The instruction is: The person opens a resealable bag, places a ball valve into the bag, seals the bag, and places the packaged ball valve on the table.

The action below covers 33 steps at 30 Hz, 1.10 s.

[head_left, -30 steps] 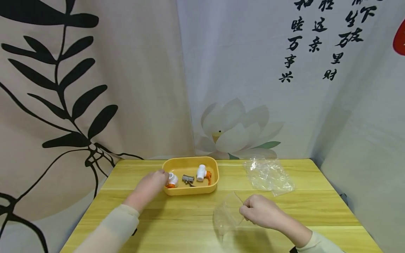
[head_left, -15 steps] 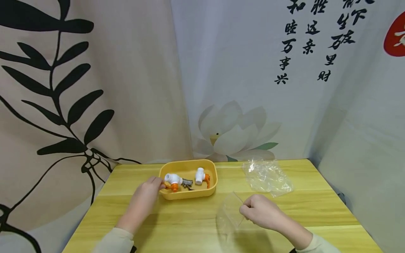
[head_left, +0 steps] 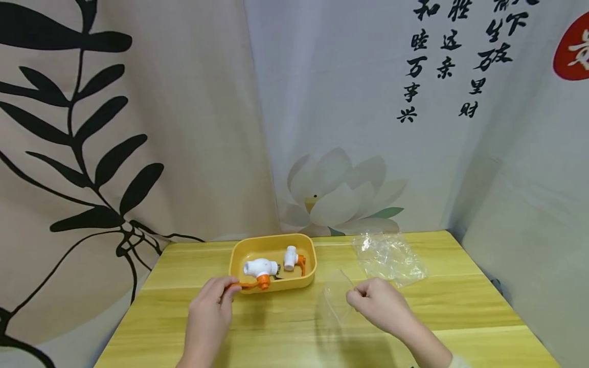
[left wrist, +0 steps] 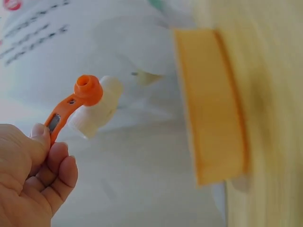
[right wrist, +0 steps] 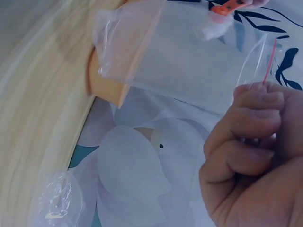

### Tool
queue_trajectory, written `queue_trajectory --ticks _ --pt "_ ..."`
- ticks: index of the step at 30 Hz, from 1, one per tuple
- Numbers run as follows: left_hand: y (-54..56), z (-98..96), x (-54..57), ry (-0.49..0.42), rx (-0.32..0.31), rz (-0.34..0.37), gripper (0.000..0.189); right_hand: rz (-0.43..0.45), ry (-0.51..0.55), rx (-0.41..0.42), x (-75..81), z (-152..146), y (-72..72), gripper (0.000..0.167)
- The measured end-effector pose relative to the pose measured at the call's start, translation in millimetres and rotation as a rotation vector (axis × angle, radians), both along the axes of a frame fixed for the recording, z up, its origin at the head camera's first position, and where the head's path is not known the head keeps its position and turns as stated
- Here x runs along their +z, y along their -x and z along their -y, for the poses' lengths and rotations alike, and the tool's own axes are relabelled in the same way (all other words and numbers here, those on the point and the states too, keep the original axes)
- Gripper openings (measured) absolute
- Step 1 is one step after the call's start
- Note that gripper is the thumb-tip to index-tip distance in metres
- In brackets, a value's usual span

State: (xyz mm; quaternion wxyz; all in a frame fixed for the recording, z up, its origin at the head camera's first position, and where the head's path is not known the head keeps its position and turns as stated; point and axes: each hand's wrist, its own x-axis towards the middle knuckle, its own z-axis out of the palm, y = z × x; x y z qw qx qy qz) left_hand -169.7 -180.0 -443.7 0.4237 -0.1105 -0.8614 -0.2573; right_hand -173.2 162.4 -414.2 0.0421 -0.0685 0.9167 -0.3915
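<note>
My left hand (head_left: 209,312) pinches the orange lever of a white plastic ball valve (head_left: 260,267) between thumb and fingers. In the left wrist view the valve (left wrist: 97,111) hangs in the air beside the yellow tray (left wrist: 210,109). Curled fingers of my right hand (head_left: 379,306) grip the edge of a clear zip bag (head_left: 335,301), which hangs down over the table. A red line along the bag's mouth shows in the right wrist view, just above the fingers of that hand (right wrist: 251,142). Through the bag (right wrist: 175,56) the valve appears blurred.
In the yellow tray (head_left: 239,248) lies a second, smaller white valve (head_left: 291,258) with an orange handle. A grey metal part there is mostly hidden behind the held valve. Crumpled clear bags (head_left: 391,258) lie at the back right of the wooden table (head_left: 276,332), before a printed curtain.
My left hand has lifted the valve from the tray's left side by its lever and drawn it toward me and to the right. The right hand keeps holding the bag almost in place.
</note>
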Motion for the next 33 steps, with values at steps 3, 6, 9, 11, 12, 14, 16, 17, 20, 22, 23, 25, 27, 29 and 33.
queue_trajectory --ticks 3,6,9,11,12,14,16,17,20,22,23,25,27,29,33 --pt "-12.0 -9.3 5.6 -0.06 -0.008 -0.065 0.017 -0.02 -0.023 -0.044 2.4 5.6 -1.0 0.041" --pt "-19.5 -20.1 8.8 -0.096 -0.072 -0.16 0.011 -0.033 -0.04 -0.082 3.0 10.1 -1.4 0.041" --pt "-25.0 -31.4 11.0 -0.13 -0.155 -0.235 0.03 -0.041 -0.06 -0.098 2.9 13.2 -1.5 0.041" --pt "-28.7 -38.7 13.2 -0.145 -0.199 -0.262 0.036 -0.048 -0.07 -0.098 3.1 14.9 -1.3 0.041" --pt "-31.0 -42.3 14.8 -0.157 -0.22 -0.257 0.035 -0.054 -0.077 -0.095 2.9 15.6 -1.2 0.041" --pt "-34.9 -48.7 17.4 -0.17 -0.257 -0.248 0.032 -0.069 -0.09 -0.09 2.8 16.9 -0.8 0.041" --pt "-37.8 -55.0 19.1 -0.184 -0.298 -0.235 0.028 -0.088 -0.106 -0.086 2.8 18.1 -0.8 0.042" --pt "-38.9 -58.2 19.4 -0.197 -0.323 -0.223 0.026 -0.096 -0.115 -0.084 2.8 18.7 -1.0 0.042" --pt "-38.9 -67.3 17.6 -0.219 -0.381 -0.206 0.019 -0.111 -0.135 -0.08 3.1 20.6 -1.6 0.043" --pt "-37.2 -72.8 14.6 -0.234 -0.408 -0.188 0.012 -0.12 -0.146 -0.071 3.2 21.8 -2.2 0.045" --pt "-36.1 -75.2 13.2 -0.237 -0.413 -0.178 0.008 -0.122 -0.151 -0.064 3.2 22.4 -2.5 0.045" --pt "-34.1 -78.6 10.6 -0.246 -0.42 -0.151 0.013 -0.126 -0.162 -0.05 3.2 23.5 -3.2 0.046" --pt "-32.4 -80.6 8.3 -0.245 -0.408 -0.127 0.022 -0.124 -0.165 -0.039 3.1 24.4 -3.8 0.046" --pt "-31.7 -81.5 6.6 -0.235 -0.383 -0.101 0.027 -0.12 -0.166 -0.034 2.9 25.1 -4.4 0.045" --pt "-31.6 -81.4 3.2 -0.183 -0.334 -0.076 0.025 -0.115 -0.168 -0.031 2.2 26.1 -5.8 0.045"
